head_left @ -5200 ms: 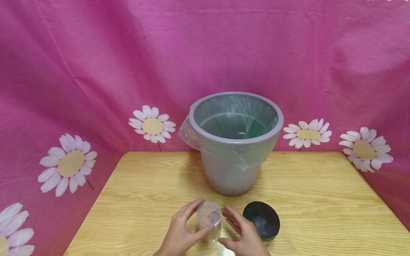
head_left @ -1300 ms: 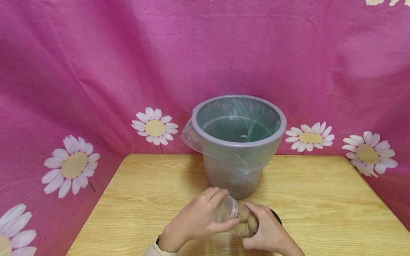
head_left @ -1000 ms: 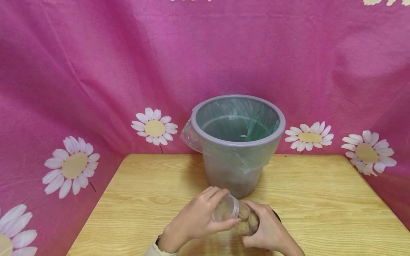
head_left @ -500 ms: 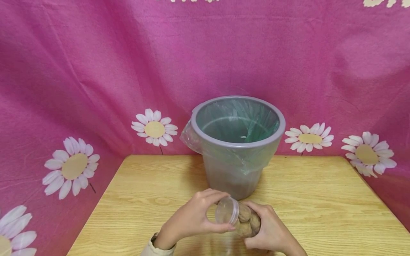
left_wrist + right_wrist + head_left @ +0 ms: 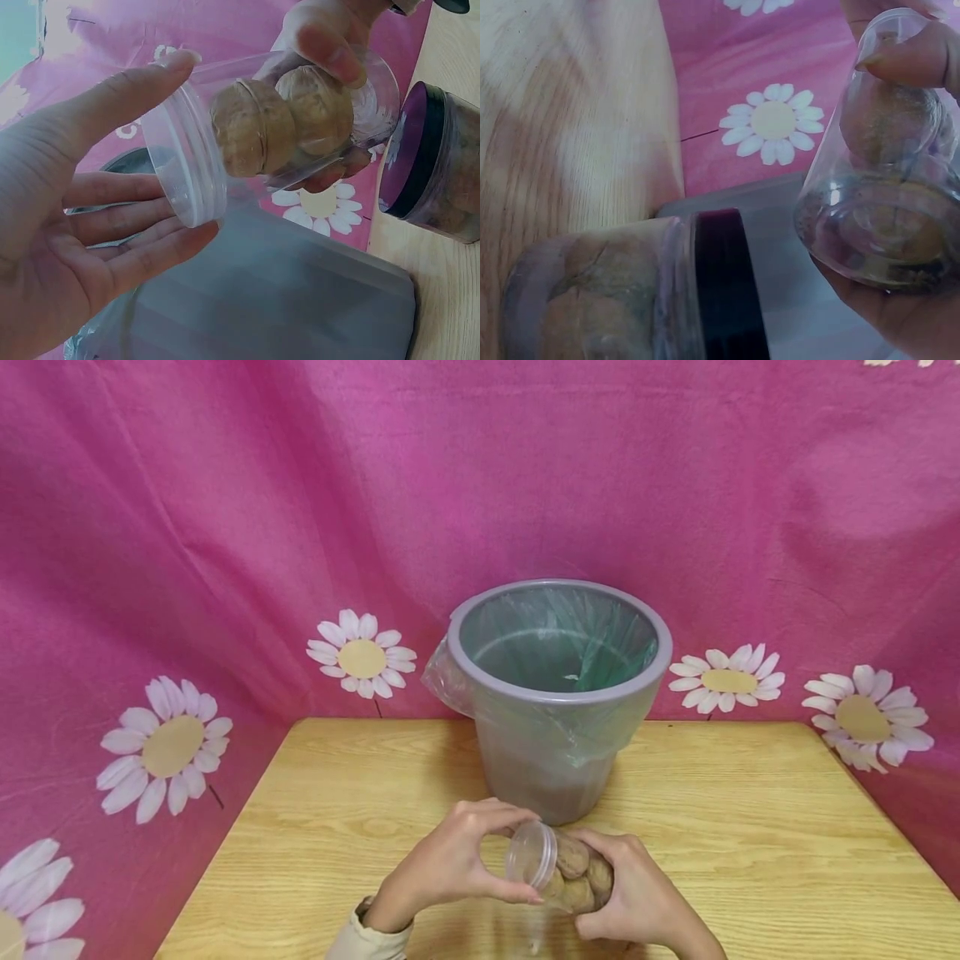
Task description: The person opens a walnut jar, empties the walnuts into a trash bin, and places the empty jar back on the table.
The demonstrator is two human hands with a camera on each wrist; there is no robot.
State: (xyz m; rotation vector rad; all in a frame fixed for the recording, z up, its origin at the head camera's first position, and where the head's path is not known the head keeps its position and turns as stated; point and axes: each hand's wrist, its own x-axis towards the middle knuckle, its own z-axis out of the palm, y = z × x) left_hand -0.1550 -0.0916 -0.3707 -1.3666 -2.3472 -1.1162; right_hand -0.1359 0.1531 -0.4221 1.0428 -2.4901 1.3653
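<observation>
A clear plastic jar (image 5: 573, 868) of walnuts lies tilted on its side between my hands, its lid (image 5: 534, 855) facing left. My right hand (image 5: 637, 889) grips the base end, thumb and fingers round the wall. My left hand (image 5: 457, 864) holds the clear lid by its edge, the thumb (image 5: 142, 94) on one side and the fingers opposite. Walnuts (image 5: 255, 127) show through the wall in the left wrist view. Close to the held jar is a second jar (image 5: 461, 169) with a black lid (image 5: 420, 150) and brown contents; my right hand hides it in the head view.
Behind my hands a grey bin (image 5: 543, 768) with a clear green-tinted liner (image 5: 615, 652) stands on the wood-grain table (image 5: 360, 793). A pink cloth (image 5: 480, 468) with white daisies hangs along the back and sides.
Several seconds ago the jar was upright between my hands; now it is tilted sideways, further right, in both hands' hold. Over the last second the left fingers have shifted slightly round the lid.
</observation>
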